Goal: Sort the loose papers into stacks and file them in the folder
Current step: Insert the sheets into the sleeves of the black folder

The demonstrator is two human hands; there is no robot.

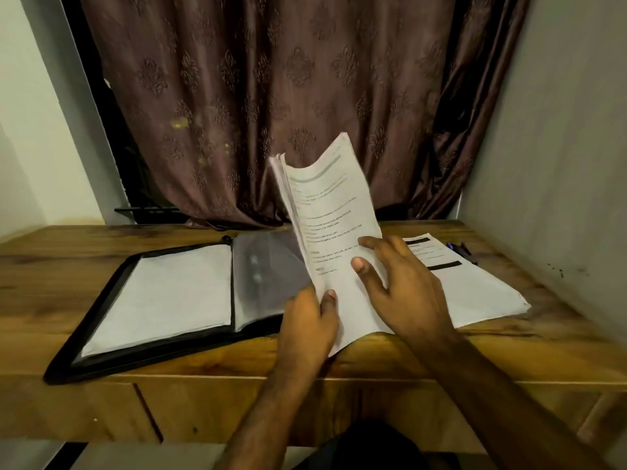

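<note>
Pinched in the left hand [310, 322], a thick paper sheaf [327, 205] curls.

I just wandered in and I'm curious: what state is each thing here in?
Black zip folder: lying open on the wooden desk.
Bundle of printed white papers: raised upright, bent.
Left hand: grips the bundle's lower edge.
Right hand: fingers spread on the bundle's front.
Flat white paper stack: lying on the desk.
Brown patterned curtain: drawn closed.

folder [261, 283] – left on table [51, 266] | sheaf [325, 215] between | paper stack [475, 293] – right | pen [461, 251] right of stack | curtain [271, 96] behind
</note>
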